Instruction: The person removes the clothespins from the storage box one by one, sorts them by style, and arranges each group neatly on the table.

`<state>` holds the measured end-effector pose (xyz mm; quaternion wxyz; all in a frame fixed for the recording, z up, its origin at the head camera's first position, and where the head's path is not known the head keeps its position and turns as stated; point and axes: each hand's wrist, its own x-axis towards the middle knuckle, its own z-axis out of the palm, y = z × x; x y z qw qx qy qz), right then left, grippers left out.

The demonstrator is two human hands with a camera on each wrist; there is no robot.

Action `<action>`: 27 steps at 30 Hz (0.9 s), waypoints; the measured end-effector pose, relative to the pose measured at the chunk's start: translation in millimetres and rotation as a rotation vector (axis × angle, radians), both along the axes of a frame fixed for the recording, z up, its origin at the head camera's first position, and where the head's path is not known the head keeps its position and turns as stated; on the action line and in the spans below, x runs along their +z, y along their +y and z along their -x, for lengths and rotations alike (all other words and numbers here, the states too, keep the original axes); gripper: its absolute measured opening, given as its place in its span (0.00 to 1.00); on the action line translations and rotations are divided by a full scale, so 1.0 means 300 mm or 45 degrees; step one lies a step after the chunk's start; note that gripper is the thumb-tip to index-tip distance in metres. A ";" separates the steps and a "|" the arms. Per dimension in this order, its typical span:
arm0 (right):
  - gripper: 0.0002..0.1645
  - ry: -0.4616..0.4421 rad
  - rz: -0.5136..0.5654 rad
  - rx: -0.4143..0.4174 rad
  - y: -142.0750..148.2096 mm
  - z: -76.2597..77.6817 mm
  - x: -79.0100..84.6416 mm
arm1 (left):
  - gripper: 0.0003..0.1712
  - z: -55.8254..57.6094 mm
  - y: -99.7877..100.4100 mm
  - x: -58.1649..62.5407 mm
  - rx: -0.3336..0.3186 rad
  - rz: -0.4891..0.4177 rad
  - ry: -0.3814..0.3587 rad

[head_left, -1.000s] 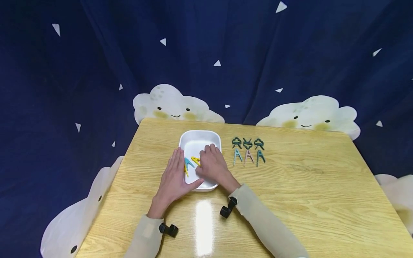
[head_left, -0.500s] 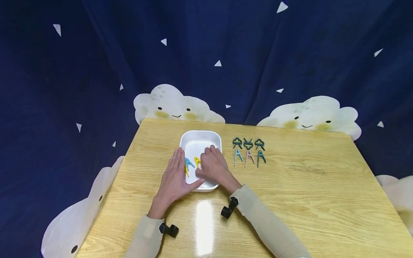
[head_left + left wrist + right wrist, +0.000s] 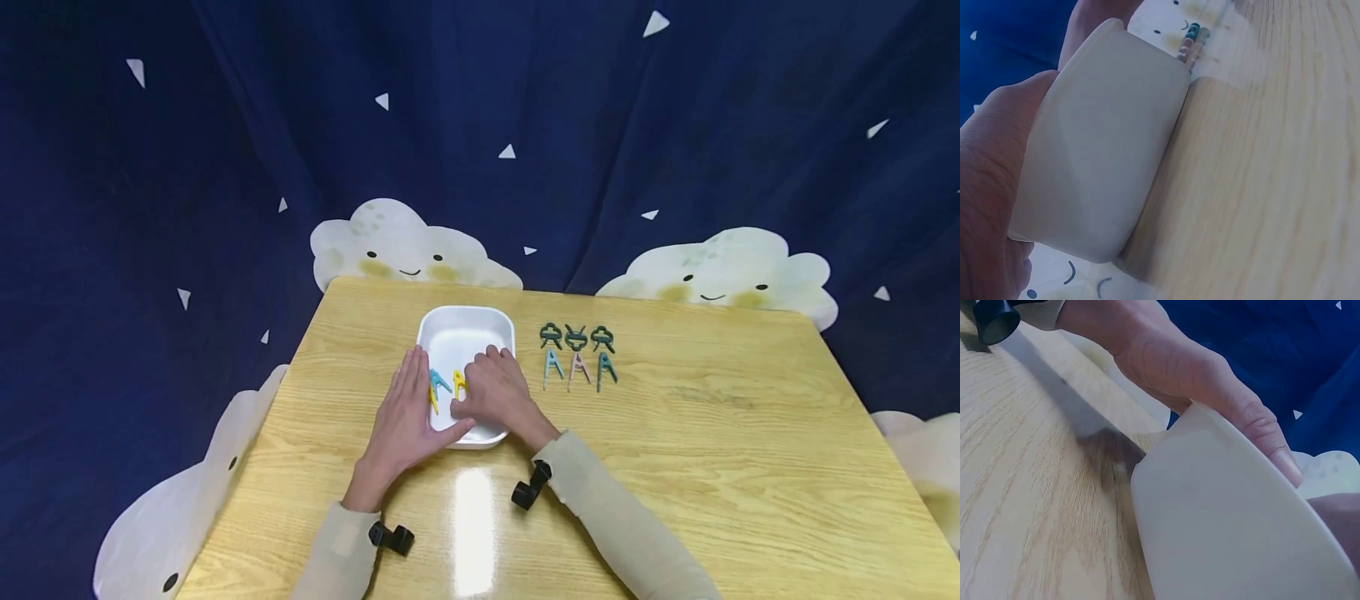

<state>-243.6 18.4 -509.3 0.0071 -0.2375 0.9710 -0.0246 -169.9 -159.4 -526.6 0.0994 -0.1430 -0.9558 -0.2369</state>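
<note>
My left hand (image 3: 401,417) lies along the left side of a white tray (image 3: 467,315), its fingers straight and its thumb across the near left corner. Inside the tray my right hand (image 3: 495,387) reaches down with bent fingers; their tips are hidden behind the knuckles. A yellow clothespin (image 3: 459,383) shows just left of these knuckles, partly covered, and I cannot tell if it is pinched. Beside my left fingers lie a blue clothespin (image 3: 438,382) and another yellow clothespin (image 3: 433,402). Both wrist views show mainly the tray's outer wall (image 3: 1097,144).
Right of the tray, three dark green cloud-shaped clips (image 3: 576,337) form a row. Below them lie a light blue clothespin (image 3: 552,367), a pink clothespin (image 3: 578,369) and a dark green clothespin (image 3: 606,370). A dark blue curtain (image 3: 465,108) hangs behind the wooden table (image 3: 712,450).
The yellow clothespin by my right hand has turned from pointing sideways to standing more upright in view, and shifted slightly right. My right thumb has shifted slightly; my left hand has stayed put.
</note>
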 end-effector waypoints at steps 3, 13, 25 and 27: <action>0.37 -0.007 -0.031 0.039 -0.006 0.000 -0.006 | 0.76 -0.006 -0.005 -0.002 0.008 0.011 -0.026; 0.34 0.077 -0.082 0.228 0.004 0.014 -0.010 | 0.76 0.002 0.002 0.003 -0.001 0.014 -0.001; 0.32 0.099 -0.023 0.122 0.005 0.011 -0.005 | 0.76 0.006 0.002 0.005 0.003 0.034 0.014; 0.31 0.093 -0.016 0.119 0.006 0.010 -0.006 | 0.76 0.005 0.002 0.004 0.001 0.032 0.009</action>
